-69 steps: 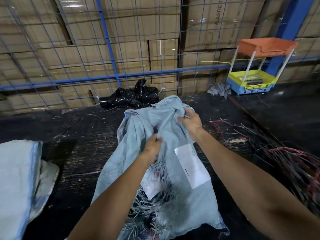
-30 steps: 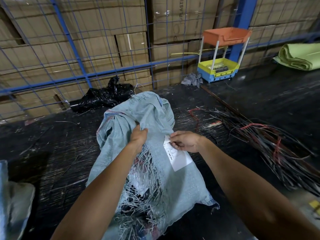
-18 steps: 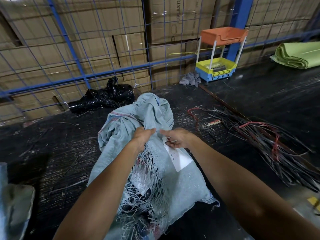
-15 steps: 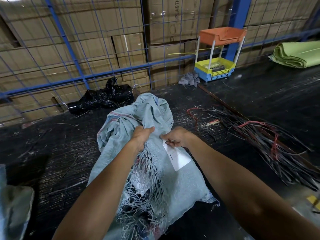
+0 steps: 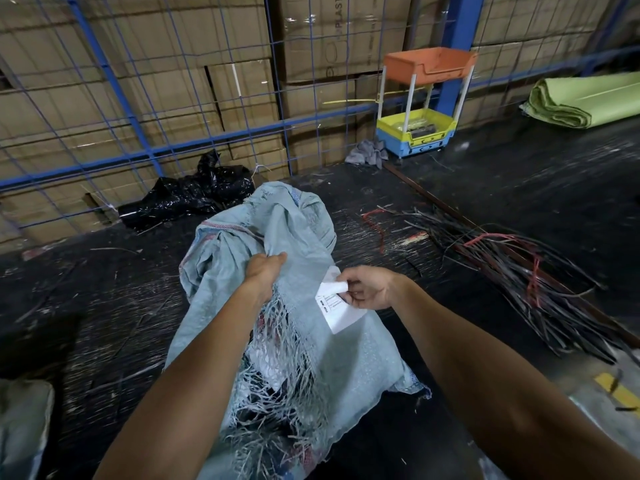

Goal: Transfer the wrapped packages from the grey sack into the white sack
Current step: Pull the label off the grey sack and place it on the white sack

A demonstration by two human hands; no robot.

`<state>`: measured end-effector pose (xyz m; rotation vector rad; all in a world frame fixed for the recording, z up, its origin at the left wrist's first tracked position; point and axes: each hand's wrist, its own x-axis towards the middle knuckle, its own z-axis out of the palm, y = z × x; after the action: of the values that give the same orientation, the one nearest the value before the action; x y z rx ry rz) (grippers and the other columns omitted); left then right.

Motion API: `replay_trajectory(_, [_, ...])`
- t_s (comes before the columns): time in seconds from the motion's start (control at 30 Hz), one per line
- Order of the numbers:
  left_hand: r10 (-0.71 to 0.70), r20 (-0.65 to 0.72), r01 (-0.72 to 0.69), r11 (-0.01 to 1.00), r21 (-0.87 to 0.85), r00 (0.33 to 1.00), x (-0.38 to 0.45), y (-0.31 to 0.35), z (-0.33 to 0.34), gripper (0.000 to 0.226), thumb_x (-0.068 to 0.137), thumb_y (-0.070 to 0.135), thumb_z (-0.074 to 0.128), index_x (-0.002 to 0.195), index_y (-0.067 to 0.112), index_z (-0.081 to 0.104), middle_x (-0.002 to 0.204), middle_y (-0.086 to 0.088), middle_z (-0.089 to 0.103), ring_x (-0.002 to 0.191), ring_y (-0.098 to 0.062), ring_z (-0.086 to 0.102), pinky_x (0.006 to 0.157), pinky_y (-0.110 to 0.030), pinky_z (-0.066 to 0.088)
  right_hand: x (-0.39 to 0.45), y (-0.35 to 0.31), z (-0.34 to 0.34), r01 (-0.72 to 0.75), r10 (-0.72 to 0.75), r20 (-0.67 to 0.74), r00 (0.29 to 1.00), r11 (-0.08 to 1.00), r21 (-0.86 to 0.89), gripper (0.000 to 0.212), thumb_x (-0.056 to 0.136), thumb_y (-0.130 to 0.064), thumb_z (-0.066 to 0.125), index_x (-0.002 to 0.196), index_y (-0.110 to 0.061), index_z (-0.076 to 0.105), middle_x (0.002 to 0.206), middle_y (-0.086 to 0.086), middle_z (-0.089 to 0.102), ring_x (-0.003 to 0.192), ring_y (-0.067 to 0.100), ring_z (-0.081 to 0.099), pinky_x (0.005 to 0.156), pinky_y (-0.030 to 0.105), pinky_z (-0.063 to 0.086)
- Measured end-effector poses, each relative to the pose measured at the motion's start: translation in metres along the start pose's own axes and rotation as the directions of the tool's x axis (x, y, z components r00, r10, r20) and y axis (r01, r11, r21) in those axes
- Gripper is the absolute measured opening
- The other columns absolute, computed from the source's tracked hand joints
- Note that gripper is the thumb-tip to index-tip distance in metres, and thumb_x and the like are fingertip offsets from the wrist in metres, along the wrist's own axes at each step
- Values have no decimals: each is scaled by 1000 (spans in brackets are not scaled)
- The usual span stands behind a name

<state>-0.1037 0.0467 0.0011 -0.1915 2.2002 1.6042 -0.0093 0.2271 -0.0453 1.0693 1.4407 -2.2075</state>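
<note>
The grey woven sack (image 5: 349, 362) lies on the dark floor in front of me, its torn frayed side facing up with wrapped packages (image 5: 268, 367) showing through the strands. My left hand (image 5: 265, 270) grips a bunch of the sack's fabric near its upper part. My right hand (image 5: 367, 287) pinches the top corner of the white paper label (image 5: 341, 313) stuck on the sack, and that corner is peeled up and folded. A pale edge of the white sack (image 5: 20, 427) shows at the bottom left.
A black plastic bag (image 5: 188, 199) lies against the blue wire fence (image 5: 145, 154) backed by cardboard boxes. A pile of dark and red straps (image 5: 512, 268) covers the floor at right. An orange, yellow and blue bin rack (image 5: 420, 109) and folded green sheeting (image 5: 588, 100) stand farther back.
My right hand came down from the sack's top to the label and has peeled its top corner away from the fabric. My left hand keeps its hold on the sack.
</note>
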Motion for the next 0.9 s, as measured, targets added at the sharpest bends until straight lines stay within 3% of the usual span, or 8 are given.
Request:
replay_trajectory(0.1, [11,19,-11,1000,-7,1000,-5,4,0,54,98,22,60,143,2,40,145,-14,47,131,-32,46,106,-43,38,-1,-8,6,-2,1,-29,1000,1000,-19,31,81,-18,65,110,-10,61,99,11,66,82,21,63,66,25,54])
replay_trajectory(0.27, [18,42,-17,1000,-19,999,-9,6,-1,53,98,22,60,143,4,39,145,-15,47,131,-33,45,107,-45,37,9,-16,25,8,-19,-135,991,997,-79,55,81,-60,65,109,-13,63,107,11,66,84,23,60,71,27,51])
replay_trajectory(0.33, [23,48,-23,1000,-8,999,-7,6,-3,53,98,25,60,142,5,39,145,-14,47,131,-33,45,107,-46,37,15,-15,34,38,-79,-199,977,978,-204,44,84,-53,69,102,-14,64,92,10,65,69,19,58,59,25,48])
replay_trajectory(0.4, [27,45,-26,1000,-11,999,-3,5,-3,54,98,26,60,143,6,39,145,-14,46,132,-33,44,107,-46,37,18,-14,40,63,-128,-212,969,955,-290,33,89,-34,70,112,-10,67,77,8,59,58,15,51,47,24,42])
replay_trajectory(0.5, [28,15,-28,999,-27,999,6,1,-3,55,98,26,60,144,6,38,147,-14,45,134,-34,43,109,-47,35,20,-14,39,47,-87,-235,968,984,-171,29,92,-21,69,119,-10,67,89,11,61,63,19,53,36,17,41])
replay_trajectory(0.67, [-16,-17,16,1000,12,1000,26,-24,1,59,98,33,59,146,6,37,149,-15,43,134,-37,44,109,-48,37,26,-7,27,150,-137,-356,924,989,9,40,88,-19,73,123,-6,59,110,13,62,75,20,55,48,28,43])
replay_trajectory(0.83, [-59,-121,68,995,76,991,46,-45,-10,57,99,32,57,144,1,41,146,-18,47,129,-38,49,105,-43,43,21,14,-5,146,-60,-439,897,975,166,38,88,-18,73,121,-3,60,112,15,63,89,24,59,63,31,51])
replay_trajectory(0.9, [-84,-169,105,988,115,982,56,-50,-19,59,97,32,58,144,0,41,147,-19,46,129,-38,49,105,-43,44,16,25,-21,128,-29,-431,902,971,202,35,88,-18,73,117,-6,61,99,12,64,79,21,60,58,29,51])
